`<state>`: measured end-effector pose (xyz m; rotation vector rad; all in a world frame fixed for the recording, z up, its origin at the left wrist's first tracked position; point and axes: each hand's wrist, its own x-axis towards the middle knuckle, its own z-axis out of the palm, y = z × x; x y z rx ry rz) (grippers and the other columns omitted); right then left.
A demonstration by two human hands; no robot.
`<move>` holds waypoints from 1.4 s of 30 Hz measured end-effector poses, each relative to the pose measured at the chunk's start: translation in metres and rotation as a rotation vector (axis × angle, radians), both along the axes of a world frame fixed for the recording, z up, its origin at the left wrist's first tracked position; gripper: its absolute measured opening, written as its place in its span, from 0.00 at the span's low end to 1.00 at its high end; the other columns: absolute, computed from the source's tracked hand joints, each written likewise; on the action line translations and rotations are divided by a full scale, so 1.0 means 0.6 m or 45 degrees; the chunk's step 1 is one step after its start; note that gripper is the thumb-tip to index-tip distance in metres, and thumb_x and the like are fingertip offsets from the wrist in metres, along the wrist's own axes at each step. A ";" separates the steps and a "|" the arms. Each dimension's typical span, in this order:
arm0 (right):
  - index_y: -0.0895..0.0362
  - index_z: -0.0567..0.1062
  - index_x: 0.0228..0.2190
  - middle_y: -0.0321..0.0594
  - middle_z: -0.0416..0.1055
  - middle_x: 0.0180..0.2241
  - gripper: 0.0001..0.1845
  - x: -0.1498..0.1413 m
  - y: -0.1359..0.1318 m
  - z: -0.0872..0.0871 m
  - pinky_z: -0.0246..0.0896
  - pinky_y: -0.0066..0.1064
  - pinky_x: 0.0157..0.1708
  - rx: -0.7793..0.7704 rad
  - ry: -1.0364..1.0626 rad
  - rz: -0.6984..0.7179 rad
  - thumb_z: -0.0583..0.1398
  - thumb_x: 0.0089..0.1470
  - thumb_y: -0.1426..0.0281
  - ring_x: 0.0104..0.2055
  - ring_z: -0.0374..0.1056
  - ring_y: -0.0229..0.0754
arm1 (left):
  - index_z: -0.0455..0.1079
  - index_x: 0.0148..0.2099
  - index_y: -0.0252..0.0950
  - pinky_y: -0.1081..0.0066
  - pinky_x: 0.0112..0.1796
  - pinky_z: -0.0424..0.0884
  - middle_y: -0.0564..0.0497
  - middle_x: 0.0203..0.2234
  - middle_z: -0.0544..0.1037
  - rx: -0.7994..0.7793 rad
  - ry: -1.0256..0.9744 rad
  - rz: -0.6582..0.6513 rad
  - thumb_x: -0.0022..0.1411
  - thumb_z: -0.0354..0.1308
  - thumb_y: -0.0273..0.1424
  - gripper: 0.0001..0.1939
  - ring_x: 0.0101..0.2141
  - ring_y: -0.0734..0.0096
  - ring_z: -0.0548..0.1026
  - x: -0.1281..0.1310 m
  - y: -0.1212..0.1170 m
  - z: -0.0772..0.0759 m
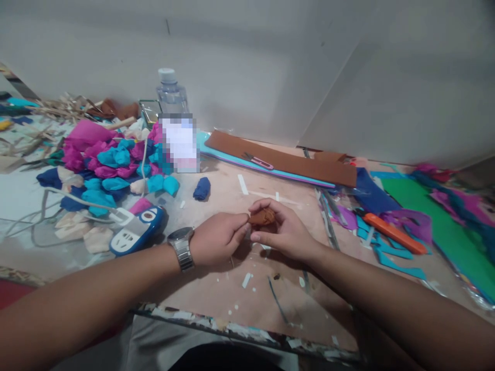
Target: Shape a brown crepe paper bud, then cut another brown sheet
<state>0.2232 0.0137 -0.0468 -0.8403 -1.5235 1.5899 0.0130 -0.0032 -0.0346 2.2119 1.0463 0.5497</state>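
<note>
Toward the back left corner of the surface (216, 296), a heap of crumpled pink, turquoise and navy bundles (116, 155) looks finished; midway between front and back edges, left fingers (236, 222) pinch and right fingers (265, 238) cup a brown paper-like bundle (264, 217), apparently unfinished.

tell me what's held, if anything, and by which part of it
A crumpled brown bundle: left hand pinches its narrow end, right hand curls fingers around its wider end.
</note>
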 end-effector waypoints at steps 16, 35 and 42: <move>0.56 0.78 0.39 0.36 0.75 0.32 0.22 -0.005 -0.001 -0.001 0.65 0.29 0.32 0.015 -0.077 -0.171 0.76 0.47 0.59 0.32 0.68 0.38 | 0.66 0.39 0.38 0.67 0.37 0.62 0.50 0.33 0.77 0.057 0.122 0.034 0.76 0.44 0.33 0.13 0.34 0.64 0.73 0.002 -0.001 0.000; 0.50 0.70 0.51 0.31 0.78 0.32 0.33 -0.011 0.002 0.001 0.67 0.27 0.36 -0.134 0.207 -0.164 0.75 0.46 0.73 0.33 0.72 0.35 | 0.64 0.35 0.37 0.68 0.33 0.58 0.53 0.27 0.72 -0.080 -0.097 0.107 0.77 0.45 0.36 0.17 0.28 0.70 0.68 0.004 -0.005 0.000; 0.49 0.70 0.50 0.31 0.80 0.31 0.35 -0.010 0.005 0.011 0.66 0.27 0.33 -0.194 0.256 -0.193 0.76 0.44 0.73 0.31 0.73 0.36 | 0.66 0.36 0.36 0.72 0.34 0.63 0.55 0.26 0.72 -0.207 -0.386 0.144 0.77 0.48 0.37 0.16 0.28 0.73 0.69 0.004 -0.003 -0.007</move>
